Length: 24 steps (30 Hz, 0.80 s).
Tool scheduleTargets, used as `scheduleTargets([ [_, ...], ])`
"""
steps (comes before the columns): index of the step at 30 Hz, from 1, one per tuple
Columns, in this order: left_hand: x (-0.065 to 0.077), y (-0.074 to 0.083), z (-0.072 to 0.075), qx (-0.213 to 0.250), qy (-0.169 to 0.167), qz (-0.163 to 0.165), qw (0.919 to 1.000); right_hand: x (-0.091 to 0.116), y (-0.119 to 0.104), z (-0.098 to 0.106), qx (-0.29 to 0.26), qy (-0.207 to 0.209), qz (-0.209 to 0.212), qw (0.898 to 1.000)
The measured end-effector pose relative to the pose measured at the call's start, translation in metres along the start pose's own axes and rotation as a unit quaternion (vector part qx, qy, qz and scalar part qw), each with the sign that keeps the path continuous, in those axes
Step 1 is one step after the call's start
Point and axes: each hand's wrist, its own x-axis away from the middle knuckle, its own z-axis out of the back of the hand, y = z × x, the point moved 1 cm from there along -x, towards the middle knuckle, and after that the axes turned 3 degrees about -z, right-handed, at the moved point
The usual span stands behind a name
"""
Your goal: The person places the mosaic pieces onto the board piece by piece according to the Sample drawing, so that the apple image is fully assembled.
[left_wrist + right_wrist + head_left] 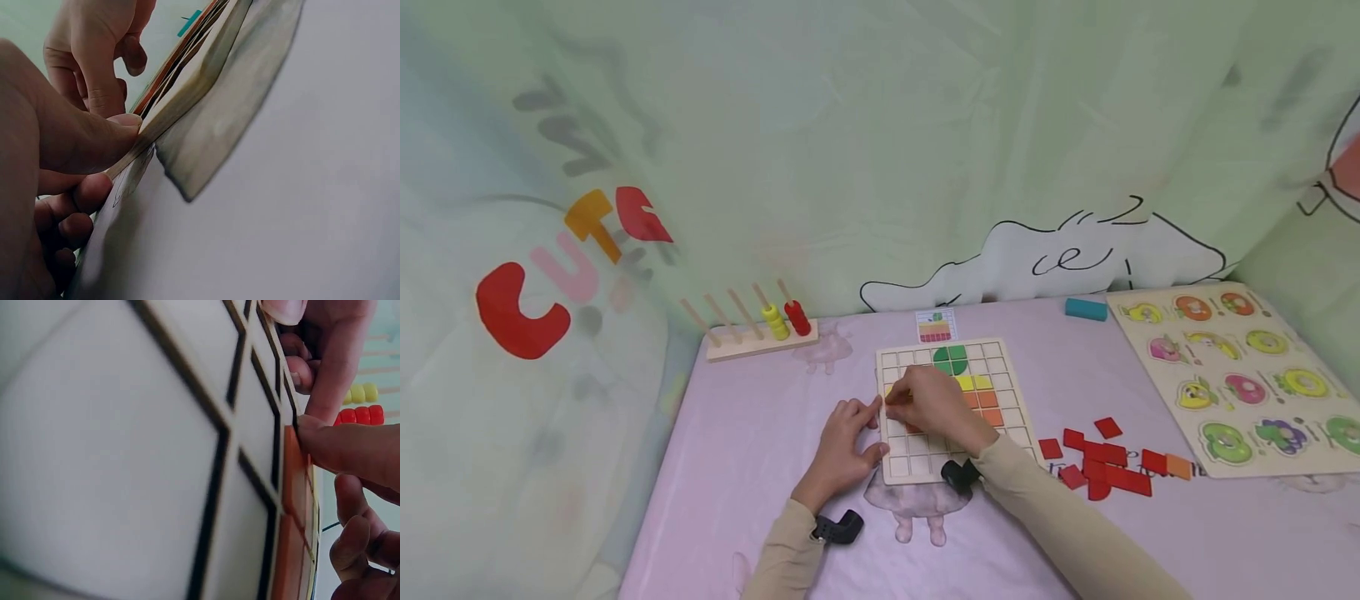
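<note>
Left hand (844, 446) spread against gridded pale-wood board (898, 467); right hand (936, 404) at square orange tile (294, 469), pinch unclear. Likely tile-seating; next needs flush alignment.

From here, right hand (938, 406) conceals part of grid board (917, 465); anything pinched seems hidden. Fruit board (1213, 367) cut off rightward.

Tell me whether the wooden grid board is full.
Partly filled: the wooden grid board holds green pieces, yellow pieces and orange pieces, but cells at its near left corner are bare.
</note>
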Motion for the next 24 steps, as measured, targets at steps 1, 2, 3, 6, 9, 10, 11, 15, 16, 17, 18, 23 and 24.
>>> scheduleTargets([
  [1, 0.000, 0.000, 0.000, 0.001, -0.001, 0.001, 1.0000, 0.000, 0.001, 0.001, -0.002, -0.002, -0.001, 1.000],
  [2, 0.000, 0.001, 0.001, 0.002, -0.002, 0.000, 1.0000, 0.000, 0.001, 0.001, -0.004, -0.004, -0.002, 1.000],
  [3, -0.001, 0.001, 0.001, 0.002, -0.004, 0.000, 1.0000, 0.000, 0.001, 0.001, -0.005, -0.005, -0.002, 1.000],
  [6, -0.001, 0.001, 0.001, 0.003, -0.010, 0.003, 0.9999, 0.002, 0.004, 0.003, -0.013, -0.009, -0.001, 1.000],
  [9, -0.001, 0.001, 0.000, 0.003, -0.015, 0.009, 0.9998, 0.010, 0.009, 0.009, -0.029, 0.001, 0.003, 1.000],
  [10, -0.002, 0.002, -0.001, 0.003, -0.015, 0.011, 0.9998, 0.013, 0.013, 0.013, -0.035, 0.006, 0.002, 0.999],
  [11, -0.002, 0.002, -0.001, 0.002, -0.017, 0.015, 0.9997, 0.016, 0.017, 0.018, -0.042, 0.014, 0.003, 0.999],
  [15, -0.002, 0.003, -0.003, -0.001, -0.024, 0.032, 0.9992, 0.037, 0.041, 0.044, -0.048, 0.044, -0.023, 0.998],
  [16, -0.002, 0.003, -0.003, -0.005, -0.027, 0.036, 0.9990, 0.044, 0.049, 0.052, -0.048, 0.047, -0.039, 0.997],
  [17, -0.002, 0.003, -0.003, -0.007, -0.029, 0.039, 0.9988, 0.052, 0.058, 0.060, -0.045, 0.051, -0.055, 0.996],
  [18, -0.002, 0.003, -0.003, -0.008, -0.030, 0.041, 0.9987, 0.061, 0.067, 0.069, -0.039, 0.054, -0.075, 0.995],
  [23, -0.001, 0.004, -0.001, -0.013, -0.030, 0.046, 0.9984, 0.115, 0.117, 0.116, -0.002, 0.025, -0.162, 0.987],
  [24, 0.000, 0.004, 0.000, -0.013, -0.029, 0.050, 0.9982, 0.126, 0.127, 0.124, 0.005, 0.013, -0.174, 0.985],
])
